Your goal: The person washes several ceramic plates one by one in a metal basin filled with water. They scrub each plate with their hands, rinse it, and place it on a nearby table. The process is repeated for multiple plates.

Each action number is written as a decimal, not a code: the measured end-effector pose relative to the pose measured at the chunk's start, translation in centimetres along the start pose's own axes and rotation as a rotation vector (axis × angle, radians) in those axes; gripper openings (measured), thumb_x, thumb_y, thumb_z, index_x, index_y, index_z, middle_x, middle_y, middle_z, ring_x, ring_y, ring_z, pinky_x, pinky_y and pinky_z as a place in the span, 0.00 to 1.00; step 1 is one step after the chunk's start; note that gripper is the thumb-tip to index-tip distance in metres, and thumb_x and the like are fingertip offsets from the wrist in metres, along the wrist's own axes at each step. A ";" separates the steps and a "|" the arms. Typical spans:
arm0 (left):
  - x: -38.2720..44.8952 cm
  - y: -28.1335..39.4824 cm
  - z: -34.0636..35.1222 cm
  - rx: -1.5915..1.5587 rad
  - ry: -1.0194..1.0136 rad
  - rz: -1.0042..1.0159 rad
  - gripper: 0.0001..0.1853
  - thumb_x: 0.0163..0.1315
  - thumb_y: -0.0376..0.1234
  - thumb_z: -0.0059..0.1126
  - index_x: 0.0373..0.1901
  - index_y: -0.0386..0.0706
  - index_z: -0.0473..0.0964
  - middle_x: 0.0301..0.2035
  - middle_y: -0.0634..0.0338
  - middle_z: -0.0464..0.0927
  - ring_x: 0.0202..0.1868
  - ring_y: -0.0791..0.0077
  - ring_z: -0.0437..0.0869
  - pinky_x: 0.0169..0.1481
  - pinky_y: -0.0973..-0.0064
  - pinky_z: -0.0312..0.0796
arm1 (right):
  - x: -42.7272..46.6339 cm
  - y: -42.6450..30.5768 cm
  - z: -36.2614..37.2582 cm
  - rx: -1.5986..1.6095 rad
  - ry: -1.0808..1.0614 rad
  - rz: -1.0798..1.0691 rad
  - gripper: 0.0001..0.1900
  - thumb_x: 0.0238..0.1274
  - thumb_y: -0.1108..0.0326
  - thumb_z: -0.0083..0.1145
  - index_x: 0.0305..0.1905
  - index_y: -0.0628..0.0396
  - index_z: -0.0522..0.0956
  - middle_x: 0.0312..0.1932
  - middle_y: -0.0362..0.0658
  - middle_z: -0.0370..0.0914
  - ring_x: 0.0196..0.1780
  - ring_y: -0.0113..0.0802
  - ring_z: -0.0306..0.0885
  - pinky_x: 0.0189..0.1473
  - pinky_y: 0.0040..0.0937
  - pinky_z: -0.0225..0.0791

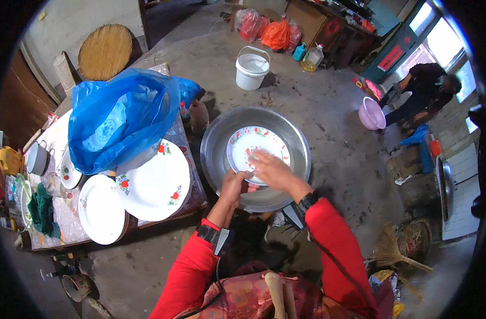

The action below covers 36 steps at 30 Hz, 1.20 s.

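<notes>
Over a wide metal basin (214,155), my left hand (234,185) grips the near-left rim of a white plate (243,149) with a red floral pattern. My right hand (273,170) lies across the plate's face, fingers extended and blurred by motion. The plate is held within the basin's outline; whether it touches the bottom I cannot tell. To the left, a large white plate with red flowers (151,187) and a smaller white plate (101,209) sit on a table, beside a blue plastic bag (147,115) with patterned dishware inside.
A covered table (65,223) holds a dark green cloth (43,209) and a small metal bowl (36,158). Beyond the basin stands a white bucket (251,71). A person (422,91) bends near a pink basin (371,113) at right. A straw broom (390,247) lies nearer.
</notes>
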State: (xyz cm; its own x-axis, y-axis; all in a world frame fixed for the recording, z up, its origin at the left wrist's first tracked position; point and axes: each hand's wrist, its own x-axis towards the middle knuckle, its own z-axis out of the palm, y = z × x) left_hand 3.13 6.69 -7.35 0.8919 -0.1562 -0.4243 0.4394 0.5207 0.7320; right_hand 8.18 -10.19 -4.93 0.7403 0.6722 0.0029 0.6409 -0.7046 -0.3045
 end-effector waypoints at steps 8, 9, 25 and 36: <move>0.3 0.1 -1.0 -0.043 0.050 0.140 0.19 0.55 0.32 0.50 0.48 0.32 0.66 0.33 0.49 0.78 0.24 0.65 0.83 0.26 0.74 0.78 | -1.4 -1.2 -0.2 0.220 -0.185 -0.058 0.20 0.64 0.63 0.45 0.57 0.61 0.71 0.63 0.53 0.64 0.68 0.48 0.58 0.69 0.39 0.50; 0.4 0.0 -1.1 -0.064 0.040 0.138 0.19 0.55 0.32 0.49 0.48 0.32 0.66 0.33 0.49 0.78 0.24 0.65 0.83 0.26 0.74 0.78 | -1.2 -1.8 0.0 0.273 -0.204 -0.161 0.20 0.64 0.63 0.44 0.57 0.62 0.71 0.63 0.53 0.65 0.68 0.47 0.58 0.69 0.39 0.50; 0.0 0.2 -0.8 -0.087 -0.039 0.068 0.21 0.53 0.29 0.49 0.50 0.31 0.65 0.34 0.47 0.78 0.25 0.61 0.84 0.25 0.74 0.78 | 2.9 -0.9 0.6 -0.024 0.052 0.343 0.27 0.62 0.56 0.47 0.61 0.62 0.67 0.66 0.61 0.57 0.69 0.55 0.55 0.68 0.42 0.50; 0.6 -0.9 -1.5 -0.065 -0.054 0.109 0.20 0.60 0.35 0.50 0.51 0.33 0.64 0.37 0.49 0.78 0.26 0.64 0.84 0.26 0.74 0.77 | 5.7 -5.4 0.4 0.742 -0.065 0.205 0.24 0.65 0.57 0.47 0.58 0.65 0.69 0.63 0.58 0.63 0.66 0.49 0.62 0.65 0.35 0.57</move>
State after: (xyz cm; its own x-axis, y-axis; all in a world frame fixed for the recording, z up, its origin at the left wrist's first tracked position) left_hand 3.14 7.39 -9.02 0.9392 -0.1393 -0.3137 0.3331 0.5904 0.7351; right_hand 8.83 -2.49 -3.62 0.8018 0.5725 -0.1714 0.1716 -0.4954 -0.8516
